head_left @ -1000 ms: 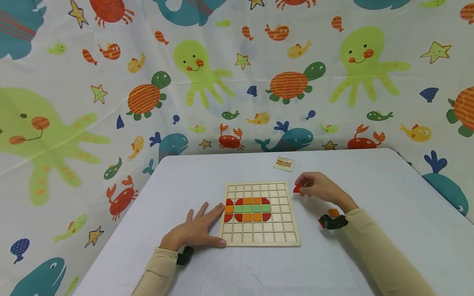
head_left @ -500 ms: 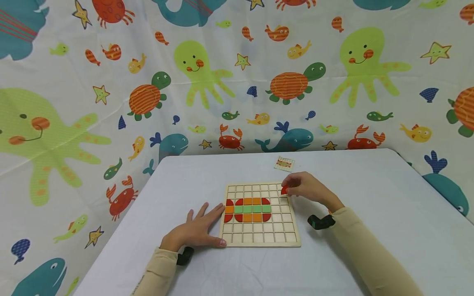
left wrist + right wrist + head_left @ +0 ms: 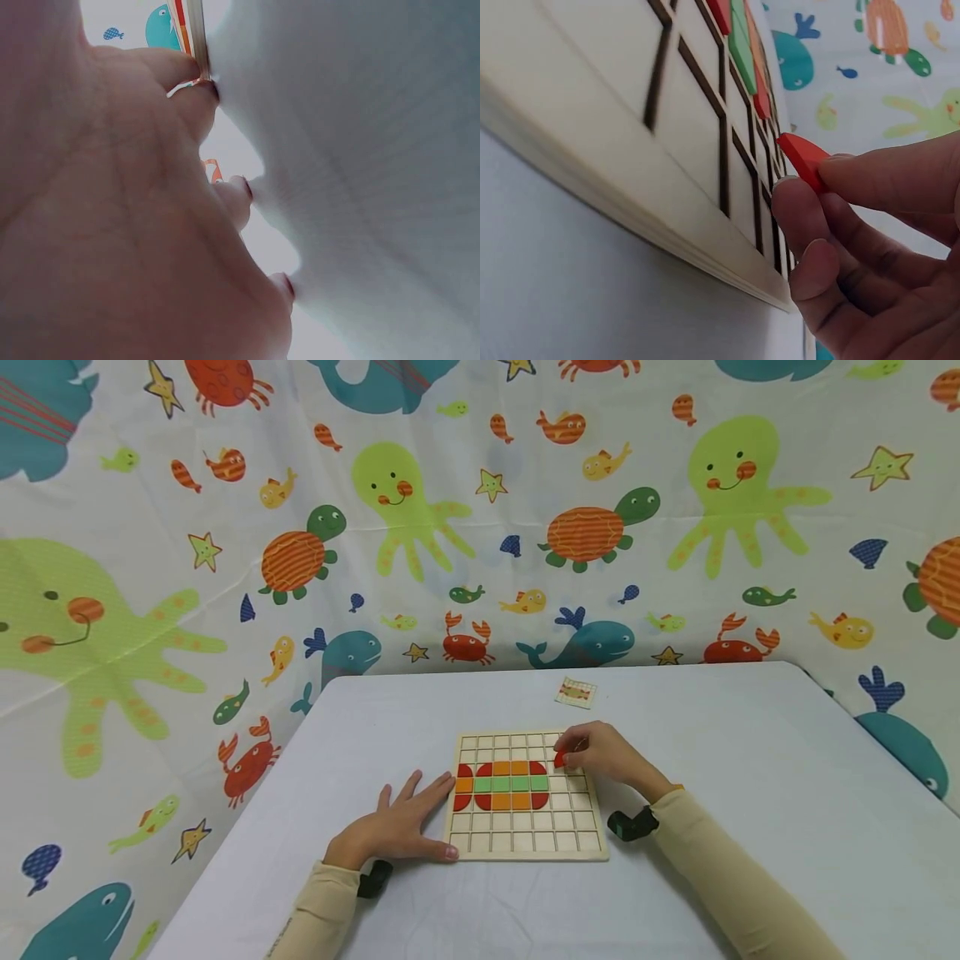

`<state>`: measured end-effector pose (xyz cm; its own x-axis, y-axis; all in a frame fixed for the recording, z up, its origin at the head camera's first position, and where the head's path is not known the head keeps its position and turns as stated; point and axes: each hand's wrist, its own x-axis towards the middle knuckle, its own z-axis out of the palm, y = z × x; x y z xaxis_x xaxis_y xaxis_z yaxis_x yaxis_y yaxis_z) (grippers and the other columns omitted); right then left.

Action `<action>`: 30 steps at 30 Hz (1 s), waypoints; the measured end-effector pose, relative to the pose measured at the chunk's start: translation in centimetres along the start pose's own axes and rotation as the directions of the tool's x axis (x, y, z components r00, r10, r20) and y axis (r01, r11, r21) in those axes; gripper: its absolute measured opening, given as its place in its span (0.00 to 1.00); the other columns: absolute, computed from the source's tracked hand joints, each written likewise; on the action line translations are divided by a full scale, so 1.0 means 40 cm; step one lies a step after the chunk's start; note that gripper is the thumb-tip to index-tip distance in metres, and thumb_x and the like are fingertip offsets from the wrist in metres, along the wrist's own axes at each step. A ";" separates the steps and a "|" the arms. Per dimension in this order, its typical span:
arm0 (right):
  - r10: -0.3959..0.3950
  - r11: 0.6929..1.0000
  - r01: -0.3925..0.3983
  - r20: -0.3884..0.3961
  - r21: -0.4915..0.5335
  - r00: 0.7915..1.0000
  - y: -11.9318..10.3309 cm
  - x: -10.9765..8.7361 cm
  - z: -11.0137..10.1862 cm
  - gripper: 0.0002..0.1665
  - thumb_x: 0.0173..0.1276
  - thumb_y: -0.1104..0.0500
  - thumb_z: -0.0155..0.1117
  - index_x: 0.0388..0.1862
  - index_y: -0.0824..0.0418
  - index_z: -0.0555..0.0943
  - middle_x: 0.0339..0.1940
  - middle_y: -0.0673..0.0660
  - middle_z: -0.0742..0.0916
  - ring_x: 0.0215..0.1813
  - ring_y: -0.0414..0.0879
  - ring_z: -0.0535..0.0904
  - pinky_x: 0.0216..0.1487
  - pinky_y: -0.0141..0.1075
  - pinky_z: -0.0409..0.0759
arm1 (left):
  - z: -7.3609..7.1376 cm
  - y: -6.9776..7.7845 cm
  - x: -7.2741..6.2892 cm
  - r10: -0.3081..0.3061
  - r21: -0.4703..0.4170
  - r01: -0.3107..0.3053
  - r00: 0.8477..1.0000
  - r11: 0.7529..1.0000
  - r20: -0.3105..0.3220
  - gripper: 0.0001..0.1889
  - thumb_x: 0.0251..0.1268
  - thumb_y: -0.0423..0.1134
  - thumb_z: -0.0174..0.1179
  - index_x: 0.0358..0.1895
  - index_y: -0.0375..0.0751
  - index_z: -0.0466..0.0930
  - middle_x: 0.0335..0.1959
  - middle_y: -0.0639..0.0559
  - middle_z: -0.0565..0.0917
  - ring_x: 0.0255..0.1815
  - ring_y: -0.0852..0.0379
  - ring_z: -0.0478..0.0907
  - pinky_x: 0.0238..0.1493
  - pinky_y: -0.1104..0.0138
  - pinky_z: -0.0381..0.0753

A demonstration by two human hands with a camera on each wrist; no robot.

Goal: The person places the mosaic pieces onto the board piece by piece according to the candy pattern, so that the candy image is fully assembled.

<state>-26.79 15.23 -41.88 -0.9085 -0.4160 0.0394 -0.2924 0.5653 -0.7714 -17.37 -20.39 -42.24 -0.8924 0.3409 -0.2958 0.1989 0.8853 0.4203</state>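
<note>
A wooden grid board (image 3: pixel 525 842) lies on the white table, with a rounded pattern of red, orange and green tiles (image 3: pixel 510 783) set in its left and middle cells. My left hand (image 3: pixel 393 831) lies with fingers spread at the board's left side, thumb and fingertips right at its edge. Over the upper right cells, my right hand (image 3: pixel 609 758) pinches a red tile with a curved edge (image 3: pixel 802 159) between thumb and fingers. In the right wrist view that tile is tilted, just off the grid. Fingers partly cover it in the head view.
Behind the board lies a small pattern card (image 3: pixel 576 692). A bit of orange (image 3: pixel 678 787) shows beside the right sleeve, mostly hidden by the forearm. The sea-animal curtain (image 3: pixel 435 710) hangs behind the table (image 3: pixel 390 710).
My right hand has moved left from beyond the board's right edge to over its upper right cells, carrying the red tile. The left hand has stayed in place.
</note>
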 end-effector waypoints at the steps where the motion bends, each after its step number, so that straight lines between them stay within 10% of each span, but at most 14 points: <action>1: -0.002 1.000 0.002 -0.002 -0.007 1.000 0.000 0.001 0.003 0.10 0.72 0.69 0.70 0.50 0.65 0.89 0.42 0.54 0.88 0.45 0.52 0.81 0.53 0.44 0.84 | 0.000 0.000 0.000 0.000 0.001 0.000 1.000 1.000 0.001 0.62 0.55 0.66 0.77 0.89 0.49 0.53 0.89 0.49 0.53 0.88 0.35 0.34 0.78 0.30 0.26; 30: -0.078 0.985 0.075 -0.014 -0.157 0.997 0.000 0.006 0.035 0.07 0.69 0.69 0.71 0.42 0.64 0.92 0.37 0.51 0.87 0.39 0.46 0.76 0.42 0.39 0.78 | -0.006 0.001 -0.004 0.012 -0.013 -0.013 1.000 1.000 -0.002 0.62 0.55 0.65 0.77 0.88 0.48 0.54 0.89 0.48 0.54 0.88 0.34 0.34 0.78 0.29 0.26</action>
<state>-26.58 14.12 -42.77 -0.8868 -0.4493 0.1083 -0.4031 0.6374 -0.6567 -17.32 -20.50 -41.98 -0.8906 0.3513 -0.2888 0.2045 0.8766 0.4355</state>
